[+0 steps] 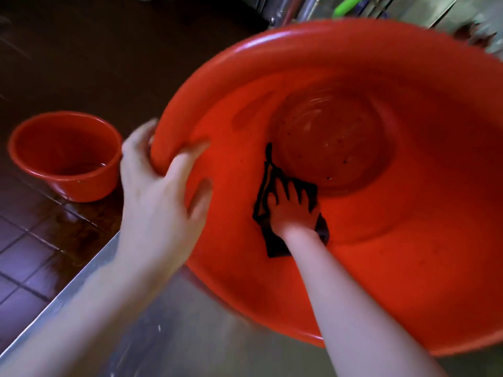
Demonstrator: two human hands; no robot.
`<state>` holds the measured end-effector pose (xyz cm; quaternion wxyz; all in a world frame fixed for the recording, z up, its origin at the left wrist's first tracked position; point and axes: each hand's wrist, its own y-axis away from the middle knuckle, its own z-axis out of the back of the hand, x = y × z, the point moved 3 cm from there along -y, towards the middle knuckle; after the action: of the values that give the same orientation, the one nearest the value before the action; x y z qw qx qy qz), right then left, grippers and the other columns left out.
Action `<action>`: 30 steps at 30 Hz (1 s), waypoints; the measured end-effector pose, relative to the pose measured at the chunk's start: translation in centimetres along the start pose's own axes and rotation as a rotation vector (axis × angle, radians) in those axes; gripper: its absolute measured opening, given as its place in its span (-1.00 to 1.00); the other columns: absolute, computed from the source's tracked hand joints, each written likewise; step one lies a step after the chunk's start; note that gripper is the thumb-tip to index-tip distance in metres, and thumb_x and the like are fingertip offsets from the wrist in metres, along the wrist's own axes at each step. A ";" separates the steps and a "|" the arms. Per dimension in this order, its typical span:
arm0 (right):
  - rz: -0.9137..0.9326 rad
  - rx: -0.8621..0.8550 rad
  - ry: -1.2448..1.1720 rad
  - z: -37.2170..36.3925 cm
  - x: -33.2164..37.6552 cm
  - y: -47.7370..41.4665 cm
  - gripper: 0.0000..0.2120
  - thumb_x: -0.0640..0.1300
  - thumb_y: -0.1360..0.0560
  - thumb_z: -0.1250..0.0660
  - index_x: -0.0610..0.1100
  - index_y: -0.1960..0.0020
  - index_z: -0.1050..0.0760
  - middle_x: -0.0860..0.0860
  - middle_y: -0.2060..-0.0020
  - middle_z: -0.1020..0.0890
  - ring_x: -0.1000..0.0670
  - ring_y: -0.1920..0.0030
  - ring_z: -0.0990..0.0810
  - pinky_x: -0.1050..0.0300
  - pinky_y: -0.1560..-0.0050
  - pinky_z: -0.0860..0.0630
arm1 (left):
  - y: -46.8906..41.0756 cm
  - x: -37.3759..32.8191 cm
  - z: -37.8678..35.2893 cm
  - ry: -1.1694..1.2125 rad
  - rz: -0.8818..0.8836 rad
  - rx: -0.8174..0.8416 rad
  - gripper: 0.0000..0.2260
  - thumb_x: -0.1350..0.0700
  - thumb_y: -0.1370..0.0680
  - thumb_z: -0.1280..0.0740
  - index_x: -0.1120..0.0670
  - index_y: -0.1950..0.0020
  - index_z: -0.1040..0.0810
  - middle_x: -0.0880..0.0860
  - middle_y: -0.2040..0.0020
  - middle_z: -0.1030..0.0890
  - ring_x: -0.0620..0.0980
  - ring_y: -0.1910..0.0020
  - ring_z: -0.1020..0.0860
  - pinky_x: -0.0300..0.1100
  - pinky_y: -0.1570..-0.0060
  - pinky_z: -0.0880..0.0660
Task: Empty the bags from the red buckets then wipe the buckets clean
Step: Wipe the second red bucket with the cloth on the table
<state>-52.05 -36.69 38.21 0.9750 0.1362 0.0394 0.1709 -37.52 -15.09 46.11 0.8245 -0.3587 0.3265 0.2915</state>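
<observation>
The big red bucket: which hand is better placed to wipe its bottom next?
Right. The right hand presses the black cloth inside the big red bucket, beside its bottom; the left hand grips the rim.

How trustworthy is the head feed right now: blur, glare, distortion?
Head view: motion blur smears the left hand and the big bucket at its far rim; the wide lens bulges that bucket; dim light and a red cast tint the right hand on the black cloth; faint glare on the steel counter; the small bucket on the floor reads clearer.
</observation>
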 end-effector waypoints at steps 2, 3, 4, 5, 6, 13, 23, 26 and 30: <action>-0.009 0.028 0.058 0.0 -1.9 1.3 -0.48 0.18 -0.64 0.12 0.20 -0.57 0.15 0.10 -0.59 0.07 -0.11 -0.57 0.09 -0.30 -0.49 0.12 | -1.6 -0.7 0.4 -0.120 -0.211 0.009 -0.62 0.10 -0.53 -0.33 -0.05 -0.36 -0.46 0.14 -0.23 -0.26 0.15 0.02 -0.48 -0.17 -0.01 -0.46; -0.031 0.032 0.099 0.0 -3.2 1.9 -0.47 0.18 -0.63 0.12 0.20 -0.57 0.14 0.10 -0.59 0.06 -0.12 -0.57 0.08 -0.29 -0.49 0.11 | -1.5 -0.5 0.2 -0.122 -0.216 0.051 -0.60 0.15 -0.53 -0.34 -0.07 -0.35 -0.46 0.13 -0.17 -0.28 0.15 0.19 -0.49 -0.14 0.14 -0.48; -0.057 0.026 0.155 0.1 -4.7 2.5 -0.47 0.19 -0.63 0.12 0.20 -0.57 0.13 0.09 -0.59 0.05 -0.12 -0.57 0.07 -0.28 -0.49 0.11 | -0.8 0.0 -0.4 -0.087 -0.183 0.103 -0.58 0.20 -0.51 -0.35 -0.07 -0.34 -0.46 0.13 -0.15 -0.32 0.18 0.24 -0.50 -0.11 0.19 -0.49; -0.080 0.015 0.217 0.1 -6.2 3.0 -0.47 0.19 -0.62 0.11 0.20 -0.56 0.12 0.08 -0.59 0.03 -0.12 -0.57 0.06 -0.28 -0.48 0.11 | 0.7 0.6 -1.3 -0.032 -0.133 0.146 -0.57 0.24 -0.50 -0.36 -0.06 -0.33 -0.48 0.14 -0.17 -0.38 0.21 0.16 -0.54 -0.08 0.14 -0.49; -0.097 0.000 0.275 0.2 -7.6 3.4 -0.47 0.18 -0.62 0.11 0.19 -0.57 0.11 0.07 -0.59 0.03 -0.14 -0.56 0.07 -0.30 -0.48 0.12 | 2.5 1.1 -2.3 0.029 -0.080 0.177 -0.57 0.27 -0.50 -0.37 -0.04 -0.32 -0.49 0.15 -0.20 -0.44 0.22 0.02 -0.55 -0.07 0.05 -0.47; -0.201 0.016 0.133 -0.7 -8.3 5.1 -0.46 0.14 -0.65 0.11 0.13 -0.58 0.16 0.04 -0.59 0.10 -0.17 -0.57 0.15 -0.39 -0.46 0.19 | 13.1 -0.5 -8.5 0.281 0.239 0.203 -0.52 0.24 -0.49 -0.41 -0.20 -0.27 -0.39 0.11 -0.13 -0.53 0.11 -0.03 -0.56 -0.25 -0.01 -0.37; 0.189 -0.197 -0.026 -4.3 -2.3 14.1 -0.40 0.24 -0.54 0.29 0.20 -0.57 0.19 0.13 -0.59 0.05 -0.03 -0.57 0.08 -0.17 -0.50 0.01 | 13.9 -0.2 -9.0 0.339 0.316 0.171 -0.74 0.04 -0.55 -0.14 -0.18 -0.21 -0.43 0.05 0.06 -0.48 0.01 0.14 -0.45 -0.22 0.19 -0.31; 0.016 -0.166 -0.017 -2.9 -4.1 7.7 -0.46 0.20 -0.62 0.17 0.18 -0.57 0.18 0.09 -0.59 0.04 -0.04 -0.57 0.06 -0.20 -0.50 0.00 | 14.0 -0.1 -8.9 0.347 0.326 0.184 -0.70 -0.05 -0.55 -0.11 -0.23 -0.26 -0.42 0.06 0.02 -0.52 -0.02 0.09 -0.47 -0.22 0.11 -0.33; -0.142 -0.092 -0.107 -0.8 -5.8 1.4 -0.46 0.13 -0.65 0.02 0.15 -0.58 0.09 0.03 -0.58 0.01 -0.13 -0.56 0.04 -0.33 -0.48 0.04 | 13.8 -0.3 -9.3 0.359 0.285 0.202 -0.69 -0.15 -0.53 -0.07 -0.27 -0.25 -0.39 -0.01 -0.05 -0.52 -0.21 0.01 -0.46 -0.51 0.05 -0.32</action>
<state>-58.01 -37.19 38.01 0.9907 0.0969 -0.0111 0.0954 -50.65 -14.52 35.93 0.7356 -0.2706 0.5425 0.3023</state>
